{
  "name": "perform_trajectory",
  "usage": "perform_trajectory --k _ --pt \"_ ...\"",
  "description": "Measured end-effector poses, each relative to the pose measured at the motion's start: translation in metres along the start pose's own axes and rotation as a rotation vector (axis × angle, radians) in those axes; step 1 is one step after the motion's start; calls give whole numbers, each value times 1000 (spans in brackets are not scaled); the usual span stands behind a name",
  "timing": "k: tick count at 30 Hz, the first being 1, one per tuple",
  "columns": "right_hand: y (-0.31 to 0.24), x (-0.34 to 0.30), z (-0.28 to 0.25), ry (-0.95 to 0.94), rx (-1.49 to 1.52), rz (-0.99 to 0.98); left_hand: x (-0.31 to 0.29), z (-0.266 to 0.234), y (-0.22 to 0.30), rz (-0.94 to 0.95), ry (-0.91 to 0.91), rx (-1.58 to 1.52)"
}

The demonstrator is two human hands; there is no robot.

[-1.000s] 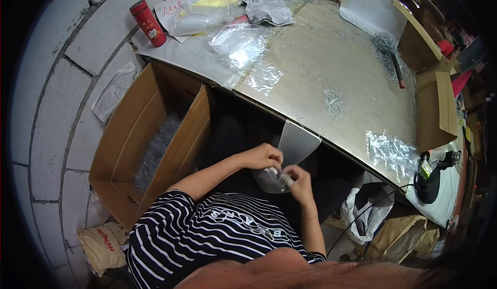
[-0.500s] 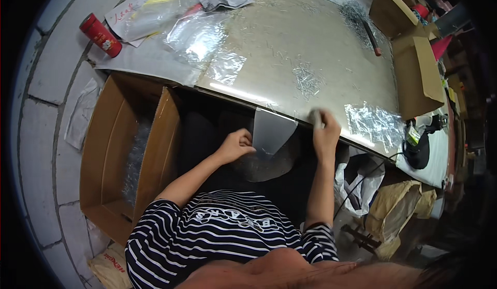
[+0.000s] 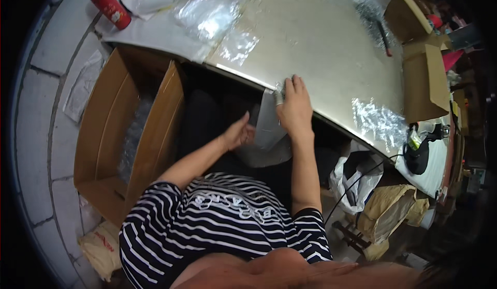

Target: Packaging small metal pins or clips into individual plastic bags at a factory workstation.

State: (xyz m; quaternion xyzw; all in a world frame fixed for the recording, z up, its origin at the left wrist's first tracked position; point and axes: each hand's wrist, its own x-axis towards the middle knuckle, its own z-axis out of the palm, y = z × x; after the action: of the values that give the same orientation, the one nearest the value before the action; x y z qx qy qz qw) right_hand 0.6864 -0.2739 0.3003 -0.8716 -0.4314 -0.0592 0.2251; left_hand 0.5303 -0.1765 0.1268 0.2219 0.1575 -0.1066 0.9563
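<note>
My right hand (image 3: 296, 105) lies flat at the table's front edge, fingers stretched forward, with a grey band round one digit. Beside its fingertips a small bunch of thin metal pins (image 3: 280, 86) shows, partly covered by the hand. From the edge just below hangs a translucent plastic flap (image 3: 270, 126), with a few pins on it. To the left of the flap, my left hand (image 3: 239, 132) is half curled with thumb and fingers apart, holding nothing that I can see. Whether it touches the flap I cannot tell.
An open cardboard box (image 3: 155, 128) with clear plastic inside stands at my left. On the table (image 3: 331, 56) lie clear plastic bags (image 3: 209, 17), a red cylinder (image 3: 110, 7), a crinkled clear sheet (image 3: 378, 123) and a dark-handled tool (image 3: 384, 38) among pins. Another carton (image 3: 424, 82) stands right.
My right hand has moved left along the edge to the flap. The pin pile at mid-table is gone from its place, and pins now show at the edge. The view has shifted.
</note>
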Motion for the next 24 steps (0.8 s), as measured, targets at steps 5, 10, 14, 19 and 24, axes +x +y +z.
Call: perform_trajectory --k 5,10,14,19,24 --pt "6 -46 -29 21 208 -26 4 -48 9 -164 -211 64" --pt "12 -87 -31 43 468 76 -3 1 -22 -94 -159 91" --pt "12 -106 -21 -37 608 147 -13 25 -16 1 -115 328" --pt "1 -118 3 -442 581 -33 -11 20 -24 5 -19 462" --pt "-3 -111 2 -329 510 62 -22 29 -23 -13 79 518"
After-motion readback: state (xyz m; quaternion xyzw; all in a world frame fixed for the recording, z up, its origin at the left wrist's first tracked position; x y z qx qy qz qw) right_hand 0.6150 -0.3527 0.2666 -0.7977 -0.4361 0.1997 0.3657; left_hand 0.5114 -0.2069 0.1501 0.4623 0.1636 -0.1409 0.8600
